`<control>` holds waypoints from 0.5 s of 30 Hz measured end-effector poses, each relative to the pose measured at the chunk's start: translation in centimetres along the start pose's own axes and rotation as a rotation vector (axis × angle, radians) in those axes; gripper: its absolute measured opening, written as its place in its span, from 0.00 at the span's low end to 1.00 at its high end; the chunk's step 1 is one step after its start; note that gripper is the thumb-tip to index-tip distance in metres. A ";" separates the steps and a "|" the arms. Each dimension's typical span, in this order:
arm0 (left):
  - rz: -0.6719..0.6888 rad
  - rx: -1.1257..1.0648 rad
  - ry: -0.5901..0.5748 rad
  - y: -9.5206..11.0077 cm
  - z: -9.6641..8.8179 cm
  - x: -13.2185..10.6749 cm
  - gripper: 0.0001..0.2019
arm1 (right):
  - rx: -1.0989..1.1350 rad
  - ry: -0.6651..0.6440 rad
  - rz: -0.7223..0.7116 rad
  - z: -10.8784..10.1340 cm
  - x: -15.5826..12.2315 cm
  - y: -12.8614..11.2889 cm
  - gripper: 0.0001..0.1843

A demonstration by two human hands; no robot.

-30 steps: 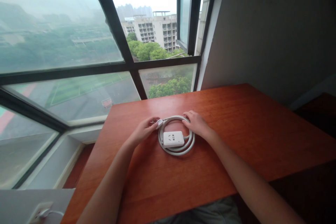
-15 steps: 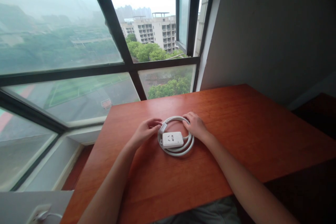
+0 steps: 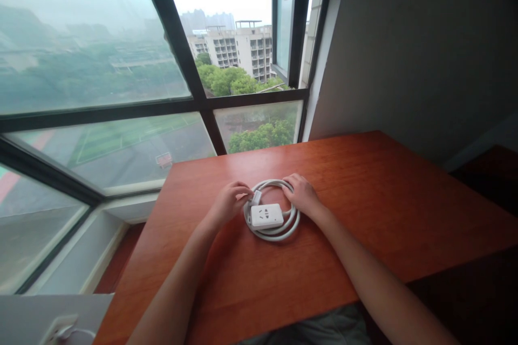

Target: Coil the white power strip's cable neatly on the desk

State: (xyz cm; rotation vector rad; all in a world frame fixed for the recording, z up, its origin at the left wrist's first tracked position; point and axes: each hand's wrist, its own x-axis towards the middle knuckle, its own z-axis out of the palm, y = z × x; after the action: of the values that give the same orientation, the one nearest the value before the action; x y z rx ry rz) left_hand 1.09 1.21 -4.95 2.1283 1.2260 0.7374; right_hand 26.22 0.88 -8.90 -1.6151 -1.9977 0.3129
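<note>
A white extension cord lies coiled on the reddish-brown wooden table [image 3: 275, 275]. Its socket block [image 3: 267, 216] rests face up inside the coil, showing its slots. At the coil's upper left is a small white piece [image 3: 257, 198], plug-like, though its exact kind is hard to make out. My left hand [image 3: 231, 202] pinches at this piece with thumb and fingers, which partly cover its edge. On the upper right of the cable coil [image 3: 297, 222], my right hand [image 3: 302, 192] is closed, thumb inside the loop and fingers over the outside.
Beyond the table's far edge stands a dark-framed window [image 3: 198, 102], with one pane swung outward. A grey wall [image 3: 404, 54] rises at the right. At the lower left, a wall outlet [image 3: 60, 330] has a white plug and cord in it.
My left fingers have closed in on the small white piece, which has shifted slightly right and tilted. My right hand stays on the coil.
</note>
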 end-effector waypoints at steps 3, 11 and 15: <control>-0.062 -0.091 -0.019 -0.9 0.0 -0.3 0.13 | 0.059 0.008 -0.006 0.0 0.1 0.3 0.11; -0.172 -0.144 -0.014 -0.1 -1.8 -0.9 0.23 | 0.282 0.003 0.081 -0.5 0.9 1.6 0.13; -0.072 0.067 -0.118 2.0 -2.2 -1.7 0.35 | 0.169 -0.037 0.055 -0.9 1.1 1.4 0.15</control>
State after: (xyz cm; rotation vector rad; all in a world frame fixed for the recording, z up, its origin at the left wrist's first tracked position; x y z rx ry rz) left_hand -0.05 -0.65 -2.31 2.1370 1.2729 0.5392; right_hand 27.76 2.11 -8.57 -1.5692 -1.9010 0.5219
